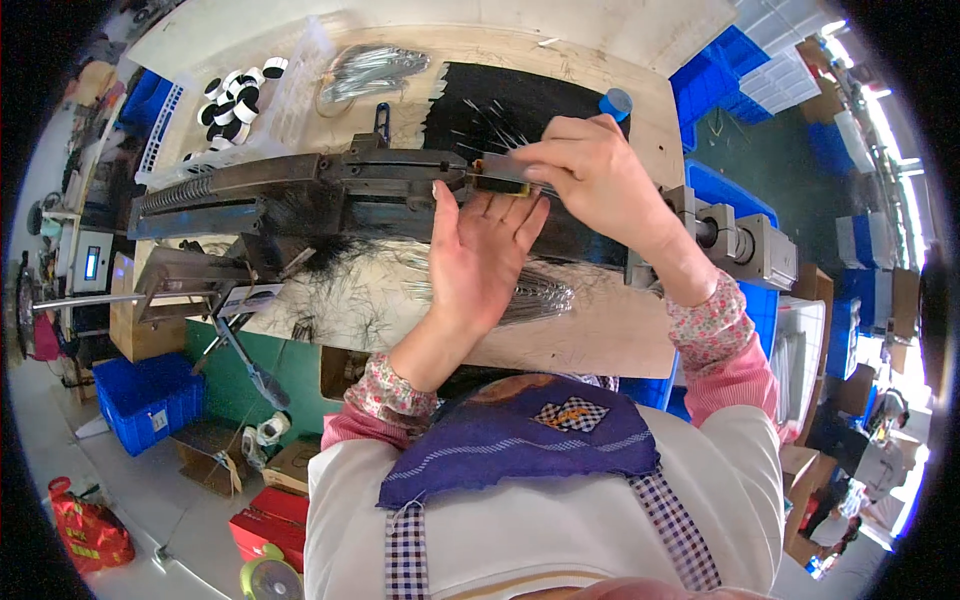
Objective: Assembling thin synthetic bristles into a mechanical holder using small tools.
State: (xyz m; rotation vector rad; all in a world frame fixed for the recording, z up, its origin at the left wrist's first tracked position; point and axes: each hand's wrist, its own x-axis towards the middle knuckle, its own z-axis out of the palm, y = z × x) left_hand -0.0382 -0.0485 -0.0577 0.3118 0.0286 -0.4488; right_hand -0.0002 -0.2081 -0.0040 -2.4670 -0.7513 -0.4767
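My right hand (590, 165) reaches in from the right, its fingers pinched on a flat grey piece (503, 168) at the end of a long dark metal machine (400, 180). What the piece is, I cannot make out. Below it, my left hand (480, 255) lies palm up, thumb apart and fingers stretched out toward the machine. Nothing shows in its palm. Thin metal wires (540, 295) lie in a bundle on the wooden table, partly behind the left hand. More loose wires (495, 122) rest on a black sheet (560, 95) beyond the hands.
A clear bin (310, 55) at the back left holds several black and white round pieces (235, 105). Beside it lies a bag of wires (375, 72). A blue roll (616, 103) stands on the black sheet. Dark bristles (330, 255) litter the table (600, 330). A motor-like unit (755, 250) sits right.
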